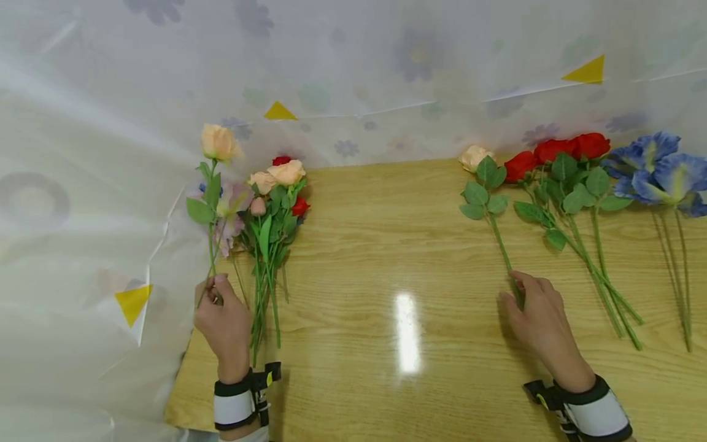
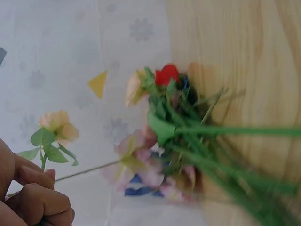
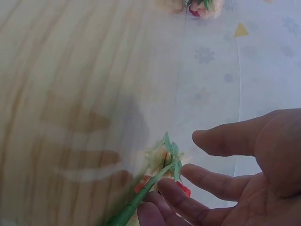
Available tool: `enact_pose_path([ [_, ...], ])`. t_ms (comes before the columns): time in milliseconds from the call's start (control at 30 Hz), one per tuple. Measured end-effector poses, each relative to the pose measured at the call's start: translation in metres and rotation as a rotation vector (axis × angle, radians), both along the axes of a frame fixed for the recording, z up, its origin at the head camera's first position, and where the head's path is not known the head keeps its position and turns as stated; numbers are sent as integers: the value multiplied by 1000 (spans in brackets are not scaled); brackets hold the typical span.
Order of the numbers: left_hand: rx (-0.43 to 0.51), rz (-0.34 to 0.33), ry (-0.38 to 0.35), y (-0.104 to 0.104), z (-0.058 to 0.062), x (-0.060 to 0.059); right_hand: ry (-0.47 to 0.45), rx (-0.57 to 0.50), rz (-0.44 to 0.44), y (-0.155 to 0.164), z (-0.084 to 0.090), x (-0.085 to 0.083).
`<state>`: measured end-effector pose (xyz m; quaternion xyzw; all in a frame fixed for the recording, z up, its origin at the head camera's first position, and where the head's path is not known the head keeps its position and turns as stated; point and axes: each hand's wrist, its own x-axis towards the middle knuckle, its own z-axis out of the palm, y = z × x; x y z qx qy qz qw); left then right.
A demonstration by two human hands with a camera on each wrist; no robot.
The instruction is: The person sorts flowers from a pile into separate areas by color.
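On the left, my left hand (image 1: 223,319) pinches the stem of a peach rose (image 1: 218,142), whose bloom stands up past the table's far-left edge. A pink-and-lilac flower (image 2: 136,162) is just beyond those fingers, beside a mixed bunch of peach and red roses (image 1: 284,175). Over at the right, my right hand (image 1: 538,319) is at the stem of another peach rose (image 1: 476,158) lying on the wood. Its thumb is spread away from the fingers in the right wrist view, with the fingertips right at the green stem (image 3: 136,200).
Red roses (image 1: 555,150) with crossed stems lie right of my right hand, and blue flowers (image 1: 671,172) lie farther right. A white floral sheet (image 1: 353,73) with yellow triangles (image 1: 280,111) borders the wooden table (image 1: 381,245) at the back and left.
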<state>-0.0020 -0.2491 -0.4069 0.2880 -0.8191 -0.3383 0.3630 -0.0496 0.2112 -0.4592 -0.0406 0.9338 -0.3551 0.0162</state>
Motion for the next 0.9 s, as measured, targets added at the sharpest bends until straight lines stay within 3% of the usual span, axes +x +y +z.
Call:
enact_pose_path([
  [100,-66,54,6,-9,10,3,11,-11,-4,-1,1,1],
  [233,-148,191,-42,-25,22,16,47,-26,-1,-1,2,1],
  [333,-149,270,-63,-32,28,27,93,-44,4,-1,4,1],
  [433,-111,286,-55,-31,32,33,141,-77,7,-4,6,2],
  [567,-54,192,15,-21,37,33,196,-148,30,-13,10,1],
  [733,52,13,149,4,42,20,247,-191,112,-30,18,3],
  [833,179,-150,286,26,42,8,263,-235,162,-43,23,6],
  [900,288,-305,401,42,41,0,260,-278,201,-52,26,7],
])
